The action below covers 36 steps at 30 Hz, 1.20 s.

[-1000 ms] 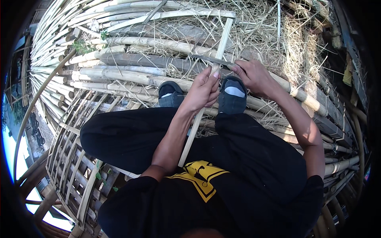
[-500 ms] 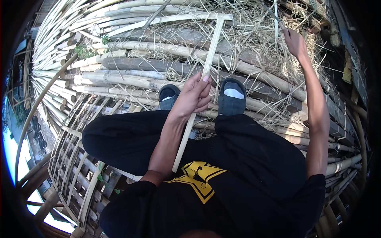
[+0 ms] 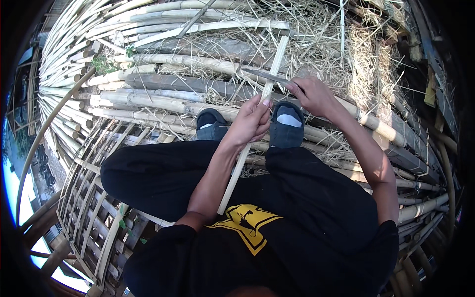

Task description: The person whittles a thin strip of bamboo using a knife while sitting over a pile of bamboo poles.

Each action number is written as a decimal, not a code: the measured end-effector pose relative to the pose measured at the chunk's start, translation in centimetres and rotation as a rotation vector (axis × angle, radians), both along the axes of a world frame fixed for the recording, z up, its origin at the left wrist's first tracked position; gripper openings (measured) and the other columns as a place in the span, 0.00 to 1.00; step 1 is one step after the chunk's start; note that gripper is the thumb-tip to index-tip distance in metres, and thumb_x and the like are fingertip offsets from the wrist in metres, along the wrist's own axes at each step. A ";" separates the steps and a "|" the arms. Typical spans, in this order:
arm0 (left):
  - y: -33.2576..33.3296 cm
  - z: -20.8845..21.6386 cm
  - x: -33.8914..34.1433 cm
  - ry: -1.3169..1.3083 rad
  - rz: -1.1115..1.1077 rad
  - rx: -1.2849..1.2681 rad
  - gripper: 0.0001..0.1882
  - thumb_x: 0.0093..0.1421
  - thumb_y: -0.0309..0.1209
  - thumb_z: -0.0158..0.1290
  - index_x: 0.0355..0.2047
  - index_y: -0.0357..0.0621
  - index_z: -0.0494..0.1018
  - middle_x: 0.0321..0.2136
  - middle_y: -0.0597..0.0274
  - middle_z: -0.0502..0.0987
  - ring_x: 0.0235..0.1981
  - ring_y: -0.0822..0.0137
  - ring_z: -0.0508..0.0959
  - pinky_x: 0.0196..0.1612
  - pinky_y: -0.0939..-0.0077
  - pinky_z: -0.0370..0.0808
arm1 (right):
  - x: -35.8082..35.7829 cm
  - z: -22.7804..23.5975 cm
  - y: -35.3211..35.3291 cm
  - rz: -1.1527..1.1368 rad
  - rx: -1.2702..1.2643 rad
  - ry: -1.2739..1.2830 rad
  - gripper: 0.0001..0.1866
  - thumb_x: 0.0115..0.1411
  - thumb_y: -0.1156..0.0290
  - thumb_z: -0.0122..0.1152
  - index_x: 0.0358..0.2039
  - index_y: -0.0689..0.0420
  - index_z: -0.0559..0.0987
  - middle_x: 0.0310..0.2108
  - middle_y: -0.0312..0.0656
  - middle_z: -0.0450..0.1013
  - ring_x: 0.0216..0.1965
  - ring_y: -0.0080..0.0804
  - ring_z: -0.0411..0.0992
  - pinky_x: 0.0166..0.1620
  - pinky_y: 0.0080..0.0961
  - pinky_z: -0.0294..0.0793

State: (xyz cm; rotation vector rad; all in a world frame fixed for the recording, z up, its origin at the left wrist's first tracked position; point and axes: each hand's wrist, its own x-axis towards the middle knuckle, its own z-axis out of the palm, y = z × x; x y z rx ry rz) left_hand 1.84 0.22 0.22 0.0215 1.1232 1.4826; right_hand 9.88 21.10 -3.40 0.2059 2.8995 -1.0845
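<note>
My left hand (image 3: 251,120) is closed around a pale bamboo strip (image 3: 236,174), gripping it near the middle. The strip slants from my lap up and away to the right. My right hand (image 3: 316,96) is wrapped round the handle of a knife (image 3: 264,74); the handle itself is mostly hidden by the fingers. Its thin dark blade points left and lies across the strip, a little beyond my left hand. Whether the edge bites into the bamboo I cannot tell. Both hands are above my sandalled feet (image 3: 213,126).
Long bamboo poles (image 3: 163,101) and dark planks lie across the ground beneath me. Shavings (image 3: 321,47) are heaped at the far right. Another long split strip (image 3: 213,24) lies farther off. A woven bamboo lattice (image 3: 91,203) is at my left, with a curved rod (image 3: 37,143) beyond.
My right hand has swung the knife from the far right down and left onto the strip. The strip has tilted slightly to the right in my left hand.
</note>
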 end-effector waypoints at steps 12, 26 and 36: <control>-0.3 -0.3 -0.2 -0.060 0.124 0.028 0.11 0.70 0.38 0.39 0.36 0.45 0.63 0.14 0.75 0.53 0.08 0.83 0.51 0.08 0.87 0.49 | 2.1 -1.0 13.7 -0.604 0.010 -0.116 0.30 0.65 0.44 0.43 0.25 0.61 0.75 0.16 0.39 0.67 0.17 0.28 0.63 0.24 0.29 0.62; 0.7 -0.5 0.4 -0.167 0.045 0.042 0.17 0.70 0.40 0.38 0.48 0.39 0.65 0.19 0.66 0.66 0.10 0.77 0.64 0.13 0.85 0.65 | -2.6 1.1 -3.0 -0.622 -1.158 -0.346 0.15 0.62 0.61 0.60 0.23 0.50 0.66 0.15 0.23 0.57 0.11 0.09 0.53 0.14 0.13 0.48; 0.4 -1.2 0.1 0.002 -0.186 0.005 0.17 0.69 0.39 0.42 0.47 0.36 0.66 0.21 0.65 0.71 0.14 0.77 0.74 0.17 0.86 0.74 | -3.4 1.8 2.9 -0.895 -1.113 0.040 0.15 0.61 0.66 0.61 0.23 0.49 0.64 0.14 0.23 0.56 0.11 0.11 0.51 0.15 0.13 0.50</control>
